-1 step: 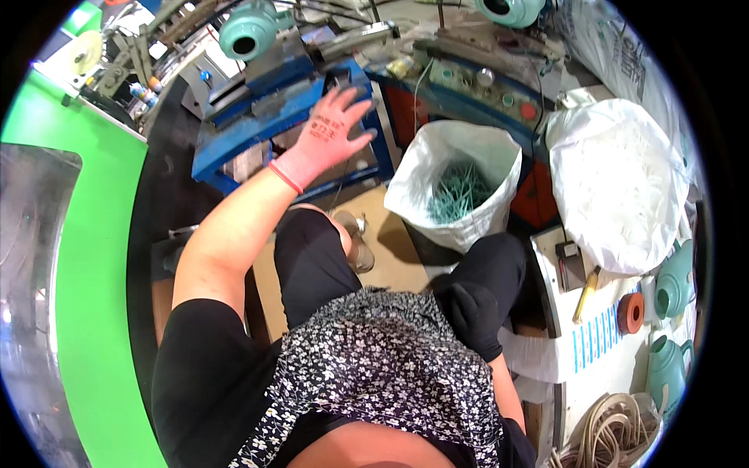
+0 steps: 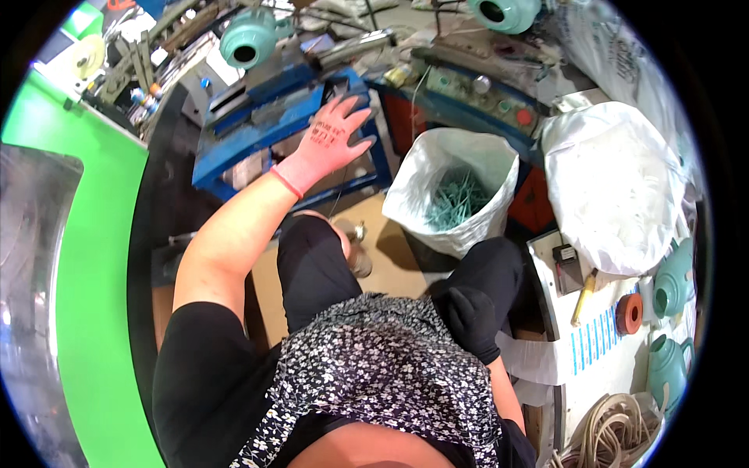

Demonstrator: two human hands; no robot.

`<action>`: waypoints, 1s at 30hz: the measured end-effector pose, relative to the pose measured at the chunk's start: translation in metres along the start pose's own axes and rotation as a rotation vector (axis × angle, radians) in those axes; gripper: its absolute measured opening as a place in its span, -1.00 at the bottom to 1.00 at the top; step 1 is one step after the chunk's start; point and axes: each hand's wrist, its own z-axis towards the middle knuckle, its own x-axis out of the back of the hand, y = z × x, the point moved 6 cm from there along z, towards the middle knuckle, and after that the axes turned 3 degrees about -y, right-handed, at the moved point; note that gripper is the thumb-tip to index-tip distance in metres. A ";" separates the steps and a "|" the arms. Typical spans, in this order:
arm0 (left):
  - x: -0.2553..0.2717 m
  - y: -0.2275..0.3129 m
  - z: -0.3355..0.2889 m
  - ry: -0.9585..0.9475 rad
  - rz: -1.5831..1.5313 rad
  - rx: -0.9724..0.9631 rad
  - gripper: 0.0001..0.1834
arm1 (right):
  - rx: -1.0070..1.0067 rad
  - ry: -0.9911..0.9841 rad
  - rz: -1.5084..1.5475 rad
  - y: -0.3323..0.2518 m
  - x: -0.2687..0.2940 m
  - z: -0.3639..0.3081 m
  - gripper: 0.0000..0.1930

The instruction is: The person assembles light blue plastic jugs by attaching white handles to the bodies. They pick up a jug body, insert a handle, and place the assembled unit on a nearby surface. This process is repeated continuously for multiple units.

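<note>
My left hand (image 2: pixel 328 144) wears a pink glove and is stretched forward with its fingers spread, holding nothing. It hovers in front of a blue metal machine stand (image 2: pixel 257 132), and I cannot tell whether it touches the frame. My right hand (image 2: pixel 472 321) wears a black glove and rests on my right thigh with nothing in it. I am seated, in black trousers and a flowered top. An open white bag (image 2: pixel 425 168) of thin teal plastic pieces (image 2: pixel 456 199) stands on the floor just beyond my right knee.
A large closed white sack (image 2: pixel 616 187) stands to the right. Teal housings sit at the back (image 2: pixel 250 43) and on the right-hand bench (image 2: pixel 675 285), beside an orange roll (image 2: pixel 628 312) and a yellow tool (image 2: pixel 583 296). A green panel (image 2: pixel 86 257) lines the left. Coiled beige tube (image 2: pixel 616 429) lies at lower right.
</note>
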 end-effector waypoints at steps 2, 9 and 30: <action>0.009 -0.002 0.023 0.012 -0.013 -0.049 -0.37 | 0.000 0.024 0.033 -0.005 0.006 0.011 -0.72; 0.023 0.059 0.146 0.108 -0.014 -0.350 -0.38 | -0.102 0.167 0.024 0.005 0.042 -0.030 -0.73; -0.008 0.004 0.276 0.129 0.415 -0.348 -0.14 | -1.016 0.392 -0.952 0.037 0.337 -0.211 -0.74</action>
